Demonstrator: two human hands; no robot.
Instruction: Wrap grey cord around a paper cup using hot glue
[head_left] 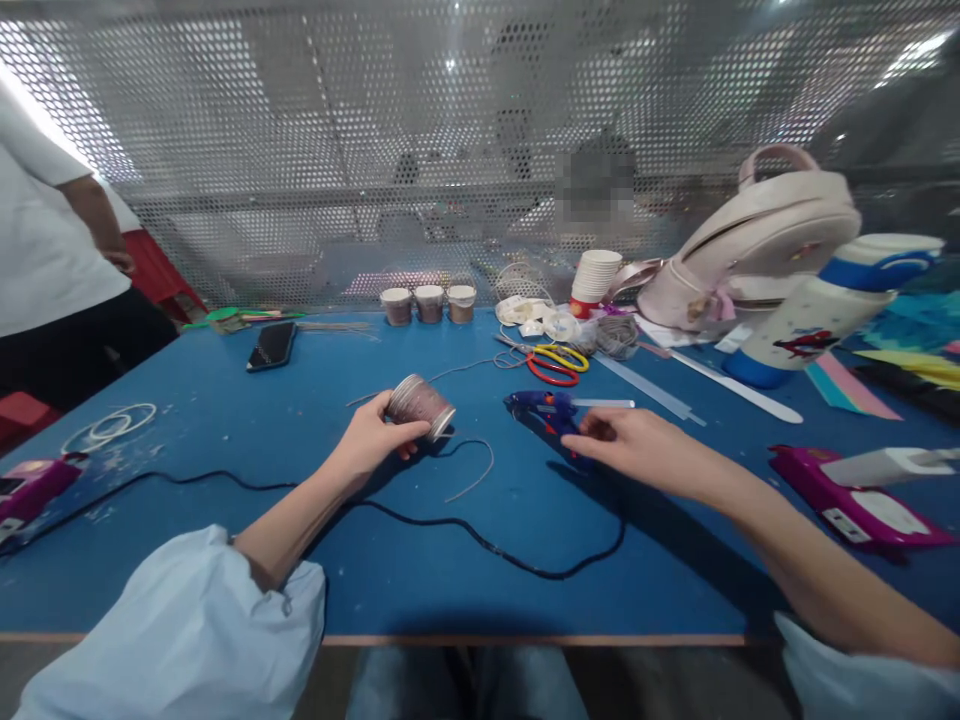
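My left hand is wrapped round a small cup covered in brownish-grey cord, tilted on its side just over the table. A loose end of grey cord curls out near the cup's lower edge. To the right, my right hand closes on the handle of a dark blue hot glue gun, whose nozzle points left toward the cup. A clear glue stick juts from its back. The handle is mostly hidden by my fingers.
A black power cable crosses the blue table. Behind are several wrapped cups, scissors, paper cups and a phone. At right stand a bottle, a backpack and a magenta power strip. A person stands at left.
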